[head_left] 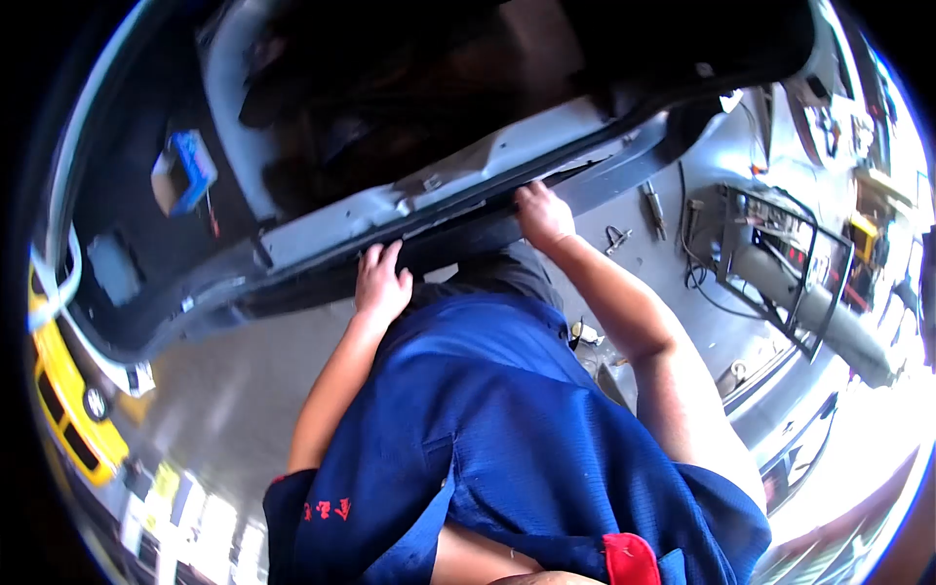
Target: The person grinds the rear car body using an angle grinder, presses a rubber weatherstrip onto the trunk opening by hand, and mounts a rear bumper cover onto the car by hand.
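Observation:
In front of me lies the rear opening of a vehicle, with a pale metal sill (336, 219) along its lower edge. Below that sill runs a dark bumper (624, 175), a narrow gap showing between the two in places. My left hand (382, 281) rests at the bumper's upper edge, thumb and fingers apart. Further right, my right hand (544, 214) has its fingers bent over the same edge; their tips are partly hidden in the gap. My body stands close against the bumper.
A blue-and-white box (187, 174) sits inside the vehicle at left. On the grey floor at right lie a metal cylinder-like tool (654, 210), a small clamp-like part (617, 239) and cables. A black metal frame (780, 263) stands beyond. A yellow vehicle (73, 390) is at far left.

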The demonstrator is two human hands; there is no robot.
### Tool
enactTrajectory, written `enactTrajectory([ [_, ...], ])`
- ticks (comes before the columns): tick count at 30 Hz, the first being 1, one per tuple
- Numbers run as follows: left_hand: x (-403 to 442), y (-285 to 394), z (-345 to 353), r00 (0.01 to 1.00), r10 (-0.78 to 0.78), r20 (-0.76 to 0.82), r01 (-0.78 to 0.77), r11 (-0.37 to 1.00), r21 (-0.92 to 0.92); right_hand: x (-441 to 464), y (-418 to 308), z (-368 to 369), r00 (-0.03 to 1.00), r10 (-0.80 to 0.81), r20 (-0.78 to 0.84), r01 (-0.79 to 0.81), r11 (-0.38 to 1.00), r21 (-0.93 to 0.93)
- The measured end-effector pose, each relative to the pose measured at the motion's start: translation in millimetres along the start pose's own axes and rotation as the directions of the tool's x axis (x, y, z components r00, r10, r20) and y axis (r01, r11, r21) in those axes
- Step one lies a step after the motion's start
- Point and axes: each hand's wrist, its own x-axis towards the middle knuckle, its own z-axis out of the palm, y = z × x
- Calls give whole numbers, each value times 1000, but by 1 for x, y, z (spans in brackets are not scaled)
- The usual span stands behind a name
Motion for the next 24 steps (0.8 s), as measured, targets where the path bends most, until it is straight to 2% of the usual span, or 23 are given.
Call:
enactTrajectory([
  [3,4,0,-3,999,34,33,-35,999,26,-1,2,6,999,8,-48,-6,999,50],
  [6,16,20,-14,983,-95,157,65,980,188,7,-4,-3,997,59,41,-62,995,74],
  [8,26,35,-19,967,-95,235,25,958,287,3,-6,-17,996,49,70,-57,992,109],
  [9,31,41,-16,968,-32,250,-39,960,276,3,-4,-13,997,43,57,-49,993,109],
  [10,38,53,-19,951,49,305,-115,973,202,4,-4,-10,998,56,41,-60,991,123],
  [12,52,61,-1,911,270,313,-293,956,27,8,-3,-8,993,63,100,-77,987,141],
  [14,65,86,3,907,236,350,-264,964,32,7,-7,-19,991,79,112,-95,984,153],
  [16,75,105,-1,885,60,461,-126,986,112,8,-9,-27,971,93,222,-127,982,140],
  [19,78,104,-2,864,56,500,-133,984,120,11,-10,-21,972,110,208,-130,988,86],
  [22,77,99,-4,857,36,514,-86,994,73,7,-8,-22,969,58,241,-78,994,76],
  [24,81,102,-2,869,9,495,-39,998,49,8,-7,-18,970,77,231,-98,992,85],
])
